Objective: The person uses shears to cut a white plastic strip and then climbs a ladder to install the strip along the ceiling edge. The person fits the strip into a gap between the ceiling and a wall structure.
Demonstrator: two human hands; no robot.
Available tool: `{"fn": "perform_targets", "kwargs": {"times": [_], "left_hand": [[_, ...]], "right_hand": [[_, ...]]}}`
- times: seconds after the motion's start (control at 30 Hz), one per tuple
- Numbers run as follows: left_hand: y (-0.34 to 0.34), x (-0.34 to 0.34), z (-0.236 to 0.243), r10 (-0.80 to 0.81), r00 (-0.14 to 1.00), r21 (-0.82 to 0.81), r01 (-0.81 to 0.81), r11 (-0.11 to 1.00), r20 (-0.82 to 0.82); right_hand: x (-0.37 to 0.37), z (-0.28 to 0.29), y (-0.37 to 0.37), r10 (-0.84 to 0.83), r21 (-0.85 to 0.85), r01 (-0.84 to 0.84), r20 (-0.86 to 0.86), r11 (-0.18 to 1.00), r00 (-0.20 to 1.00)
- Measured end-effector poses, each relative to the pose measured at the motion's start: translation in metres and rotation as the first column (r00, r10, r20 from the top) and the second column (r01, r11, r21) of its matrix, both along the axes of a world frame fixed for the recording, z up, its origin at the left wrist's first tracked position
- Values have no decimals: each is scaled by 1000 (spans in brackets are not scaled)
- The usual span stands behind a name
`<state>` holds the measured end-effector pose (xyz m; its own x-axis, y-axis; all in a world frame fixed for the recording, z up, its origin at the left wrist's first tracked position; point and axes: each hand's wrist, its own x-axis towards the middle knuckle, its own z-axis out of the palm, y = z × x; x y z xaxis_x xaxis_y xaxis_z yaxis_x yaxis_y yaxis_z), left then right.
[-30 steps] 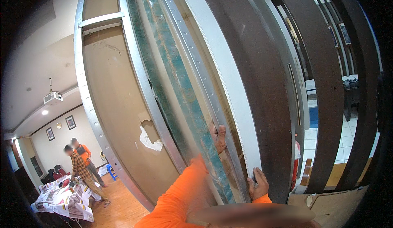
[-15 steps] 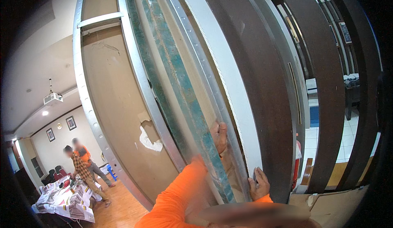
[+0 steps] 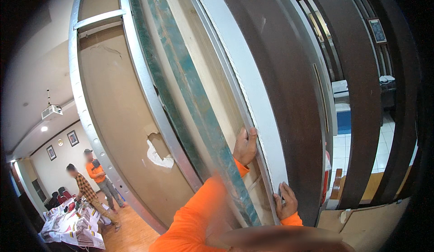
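My left arm, in an orange sleeve, passes behind a green-painted, worn upright strip [image 3: 192, 73]. Beyond it, my left hand [image 3: 245, 147] is closed on a thin metal stud [image 3: 246, 111], which lies along the edge of a tall white board [image 3: 246, 78]. Some of its fingers are hidden behind the stud. Lower down, my right hand [image 3: 286, 202] rests against the lower part of the white board, next to a dark brown panel [image 3: 275, 84]. Its fingers are bent around a small dark thing too small to name.
Left stands a metal-framed brown board [image 3: 122, 98] with a torn hole [image 3: 159, 152]. Far left, two people [image 3: 92, 179] stand by a cloth-covered table [image 3: 74, 227]. Dark slats [image 3: 361, 116] rise at right, above a cardboard sheet [image 3: 366, 222]. A blurred shape crosses the bottom edge.
The metal stud has shifted right, up against the white board, with my left hand moving along with it. My right hand stays at nearly the same spot. The view has turned slightly.
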<state>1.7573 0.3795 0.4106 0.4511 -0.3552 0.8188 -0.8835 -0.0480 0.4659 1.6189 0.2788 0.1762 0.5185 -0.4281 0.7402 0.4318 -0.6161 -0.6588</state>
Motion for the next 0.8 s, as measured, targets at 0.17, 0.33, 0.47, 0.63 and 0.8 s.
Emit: {"fn": "perform_targets", "kwargs": {"times": [0.17,0.33,0.47,0.63,0.8], "left_hand": [[-5,-16,-5,80,997,8,-80,997,0],[-4,-17,-5,83,996,-14,-84,996,-42],[-6,-23,-1,40,999,-44,-39,998,31],[0,-19,6,55,998,-36,-55,998,7],[-29,-39,20,75,995,17,-76,997,61]], "right_hand": [[-4,4,-2,-26,-74,23,-30,997,999],[-8,0,0,8,-65,-12,-64,998,998],[-8,-2,-5,-12,-89,6,-63,996,998],[-1,2,5,-7,-93,-6,-139,996,990],[-8,-2,-19,12,-57,-20,-136,998,991]]}}
